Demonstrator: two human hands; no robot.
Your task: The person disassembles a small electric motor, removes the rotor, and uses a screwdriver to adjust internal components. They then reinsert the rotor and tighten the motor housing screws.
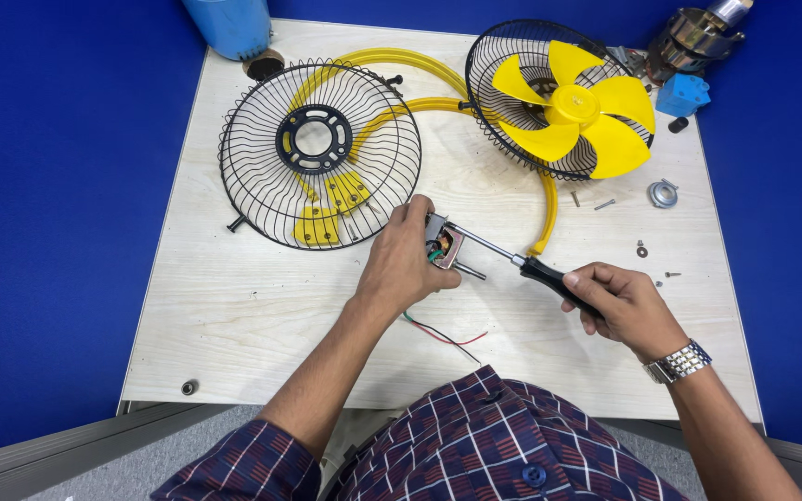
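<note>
Left hand [403, 266] clamped around a small fan motor [445, 248], lifted just above the pale wooden table [234, 306] near its middle, thumb and fingers wrapped tight on the motor's body. Right hand [626, 306] closed around the black handle of a screwdriver [522, 263], steel shaft angled up and to the left, tip touching the motor's top corner beside the left thumb. Red, green and black wires [443, 332] trailing from under the left palm onto the table toward the checked shirt [503, 445]. Metal watch [679, 362] on the right wrist. Beyond the left hand, a black wire fan guard [319, 153] lying flat, a black ring at its centre, over a yellow curved frame [438, 83] whose arc runs on to end just beside the screwdriver shaft. Farther right, a second guard [512, 65] tilted on edge, cradling a yellow fan blade [579, 107]. Right of the blade, a few loose screws [605, 203], a round metal nut [663, 193] and a washer [641, 250] scattered on the table. At the far right corner, a blue block [682, 94] and a metal motor part [693, 37]; at the far left corner, a blue cylinder [231, 26]. Blue walls [48, 186] all around.
</note>
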